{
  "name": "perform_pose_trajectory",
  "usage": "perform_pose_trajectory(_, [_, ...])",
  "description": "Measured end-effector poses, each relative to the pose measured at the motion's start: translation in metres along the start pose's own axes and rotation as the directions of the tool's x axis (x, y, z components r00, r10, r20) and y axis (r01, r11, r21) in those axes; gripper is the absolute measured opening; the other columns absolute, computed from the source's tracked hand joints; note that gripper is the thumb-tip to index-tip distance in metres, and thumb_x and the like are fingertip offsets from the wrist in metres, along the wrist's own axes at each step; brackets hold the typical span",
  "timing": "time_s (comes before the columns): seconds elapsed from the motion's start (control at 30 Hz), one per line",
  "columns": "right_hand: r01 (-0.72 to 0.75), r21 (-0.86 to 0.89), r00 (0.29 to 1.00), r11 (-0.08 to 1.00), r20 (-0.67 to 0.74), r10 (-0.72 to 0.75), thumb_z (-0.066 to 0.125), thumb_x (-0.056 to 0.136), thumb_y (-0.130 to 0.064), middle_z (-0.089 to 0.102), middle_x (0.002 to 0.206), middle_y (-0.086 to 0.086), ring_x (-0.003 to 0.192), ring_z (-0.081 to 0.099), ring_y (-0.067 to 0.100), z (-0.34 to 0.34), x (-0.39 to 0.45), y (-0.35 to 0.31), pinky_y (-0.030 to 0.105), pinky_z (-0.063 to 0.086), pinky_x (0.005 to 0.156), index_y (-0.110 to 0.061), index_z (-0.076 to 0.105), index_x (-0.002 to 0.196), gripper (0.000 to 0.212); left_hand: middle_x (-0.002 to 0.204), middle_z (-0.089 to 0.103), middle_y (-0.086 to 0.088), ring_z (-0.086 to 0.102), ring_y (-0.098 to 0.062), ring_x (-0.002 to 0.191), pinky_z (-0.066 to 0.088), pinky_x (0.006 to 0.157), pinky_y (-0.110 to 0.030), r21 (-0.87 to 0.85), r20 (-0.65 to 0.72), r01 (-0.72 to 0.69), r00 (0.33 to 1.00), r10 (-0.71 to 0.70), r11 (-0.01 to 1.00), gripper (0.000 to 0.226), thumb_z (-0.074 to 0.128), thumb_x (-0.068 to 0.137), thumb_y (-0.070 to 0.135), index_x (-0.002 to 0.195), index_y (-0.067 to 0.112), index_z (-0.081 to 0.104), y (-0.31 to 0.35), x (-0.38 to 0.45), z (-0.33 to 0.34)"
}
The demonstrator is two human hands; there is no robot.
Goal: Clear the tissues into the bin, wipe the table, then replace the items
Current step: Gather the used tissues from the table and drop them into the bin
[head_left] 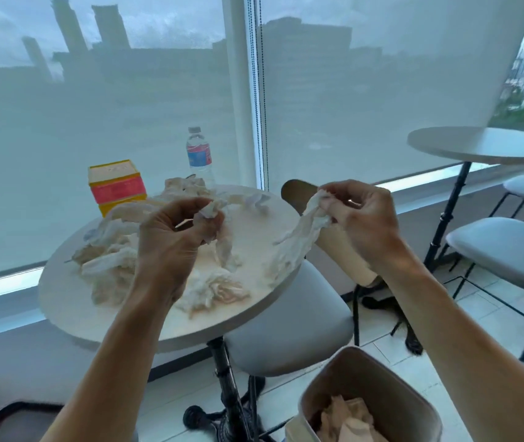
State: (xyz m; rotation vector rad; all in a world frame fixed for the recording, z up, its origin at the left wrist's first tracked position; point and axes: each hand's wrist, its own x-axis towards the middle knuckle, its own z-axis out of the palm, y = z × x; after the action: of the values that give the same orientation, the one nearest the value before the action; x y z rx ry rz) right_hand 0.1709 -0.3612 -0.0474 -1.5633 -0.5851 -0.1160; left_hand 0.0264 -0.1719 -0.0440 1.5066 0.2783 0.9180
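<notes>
Your left hand (171, 240) fingers (212, 223) pinch a crumpled tissue (211, 210) above the desk (62, 301), while your right hand (362, 218) fingers (334, 205) grip a trailing tissue (299, 237) dangling below them.

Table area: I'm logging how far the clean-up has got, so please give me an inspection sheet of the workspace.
Surface: round table, much of its top under crumpled tissues.
Job's things: bin on the floor at lower right, tissues already inside; box and water bottle at the table's far edge.
Clutter: nothing seen beyond the tissues.
Grippers: left hand pinches a tissue wad above the table; right hand holds a hanging tissue past the table's right edge.
Cables: nothing seen; a blind chain hangs at the window.
Surroundings: stool, second table, chairs, drawn blinds.
</notes>
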Motion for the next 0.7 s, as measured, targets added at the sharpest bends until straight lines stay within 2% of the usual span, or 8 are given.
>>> perform_pose_trajectory(0.03, [-0.02,-0.015,1.0,1.0,-0.013,0.02,0.072,0.079,-0.028,0.075,0.078,-0.011,0.077,0.071,0.008,-0.01,-0.003,0.006,0.038,0.057,0.078,-0.031,0.076,0.08,0.005,0.075,0.073,0.005,0.06,-0.006,0.06,0.054,0.065,-0.024,-0.005,0.007,0.012,1.0,-0.012,1.0,0.018,0.075,0.07,0.009,0.088,0.013,0.072,-0.002,-0.002,0.007])
perform_pose_trajectory(0.17, [-0.093,0.04,0.995,0.995,-0.025,0.095,0.067,0.088,-0.005,0.073,0.078,-0.002,0.07,0.068,0.005,-0.052,-0.022,0.029,0.02,0.057,0.066,-0.019,0.074,0.086,0.016,0.079,0.073,0.004,0.062,-0.006,0.063,0.054,0.064,-0.022,0.004,0.048,0.031,0.998,-0.032,0.999,0.02,0.077,0.065,0.016,0.084,0.018,0.073,-0.01,-0.015,0.034])
perform_pose_trajectory(0.27, [-0.152,-0.024,0.988,0.988,-0.008,0.152,0.067,0.089,-0.005,0.073,0.084,0.003,0.074,0.069,0.009,-0.08,-0.042,0.056,0.019,0.056,0.067,-0.018,0.074,0.09,0.015,0.078,0.073,0.006,0.063,-0.006,0.066,0.054,0.065,-0.022,0.007,0.093,0.063,0.994,-0.063,0.998,0.018,0.076,0.07,0.012,0.087,0.017,0.073,-0.016,-0.028,0.056])
perform_pose_trajectory(0.4, [-0.272,-0.143,0.958,0.952,0.049,0.282,0.066,0.091,-0.011,0.071,0.089,0.001,0.082,0.067,0.01,-0.104,-0.072,0.105,0.02,0.054,0.07,-0.018,0.074,0.097,0.012,0.078,0.074,0.004,0.065,-0.007,0.066,0.056,0.068,-0.022,0.026,0.163,0.094,0.982,-0.097,0.995,0.02,0.076,0.067,0.02,0.087,0.017,0.073,-0.026,-0.049,0.083])
perform_pose_trajectory(0.5, [-0.36,-0.252,0.918,0.899,0.078,0.389,0.066,0.091,-0.014,0.07,0.088,-0.002,0.081,0.065,0.008,-0.108,-0.099,0.141,0.018,0.052,0.066,-0.017,0.073,0.099,0.012,0.081,0.075,0.002,0.068,-0.012,0.072,0.058,0.076,-0.029,0.055,0.205,0.126,0.969,-0.135,0.991,0.012,0.076,0.076,0.012,0.083,0.022,0.075,-0.038,-0.064,0.099])
perform_pose_trajectory(0.6, [-0.41,-0.375,0.862,0.832,0.138,0.488,0.065,0.091,-0.017,0.068,0.087,-0.006,0.084,0.065,0.011,-0.104,-0.124,0.172,0.019,0.052,0.068,-0.023,0.071,0.094,0.009,0.078,0.075,0.003,0.067,-0.012,0.072,0.055,0.07,-0.027,0.09,0.257,0.125,0.956,-0.144,0.988,0.018,0.077,0.076,0.008,0.078,0.026,0.076,-0.053,-0.081,0.113])
perform_pose_trajectory(0.7, [-0.444,-0.502,0.761,0.743,0.228,0.608,0.064,0.091,-0.019,0.065,0.098,-0.005,0.094,0.062,0.011,-0.102,-0.142,0.194,0.017,0.049,0.076,-0.02,0.068,0.115,0.025,0.076,0.074,0.007,0.066,-0.008,0.071,0.054,0.066,-0.023,0.154,0.27,0.164,0.941,-0.202,0.974,0.021,0.079,0.075,0.009,0.074,0.03,0.076,-0.073,-0.097,0.121])
